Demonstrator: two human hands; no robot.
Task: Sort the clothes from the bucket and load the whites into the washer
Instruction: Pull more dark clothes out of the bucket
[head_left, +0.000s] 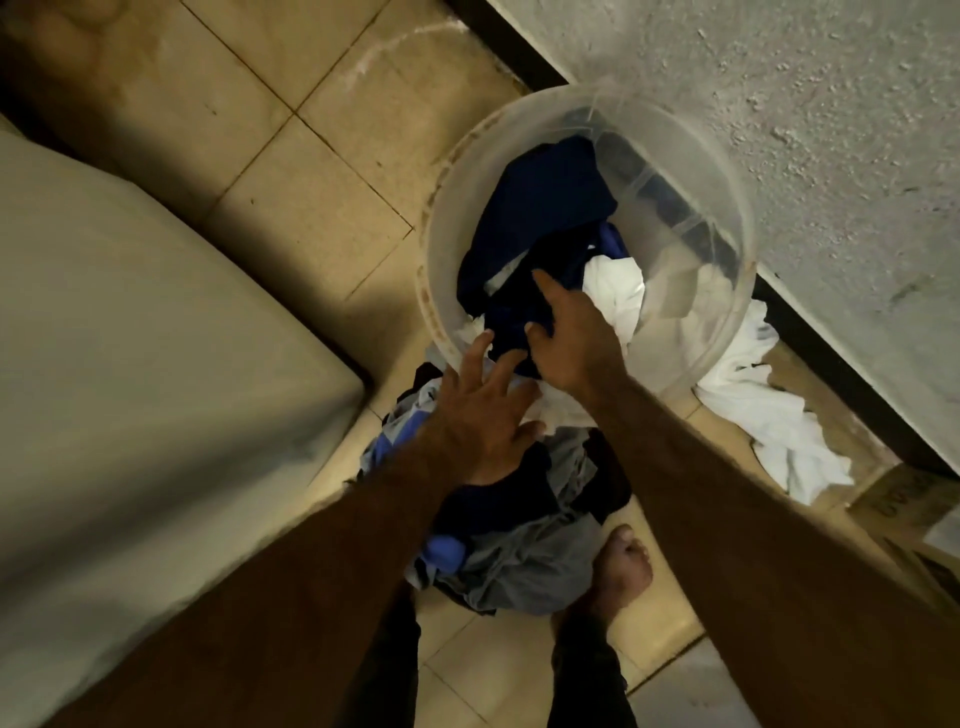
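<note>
Tiled floor (322, 171); sorting. Your left hand (483, 415) splayed at clear plastic bucket (675, 197); right hand (571, 343) on navy cloth (545, 197), grip unclear; lift it out.

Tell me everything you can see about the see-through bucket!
The bucket is round, of clear, slightly cloudy plastic, with a grimy rim. It stands open on the tiled floor by the rough wall. Inside lie dark blue clothes and a white cloth. The right hand reaches in onto the dark blue clothes; the left hand spreads its fingers at the near rim. A white garment lies on the floor against it, and a pile of grey and blue clothes lies at its near side.
</note>
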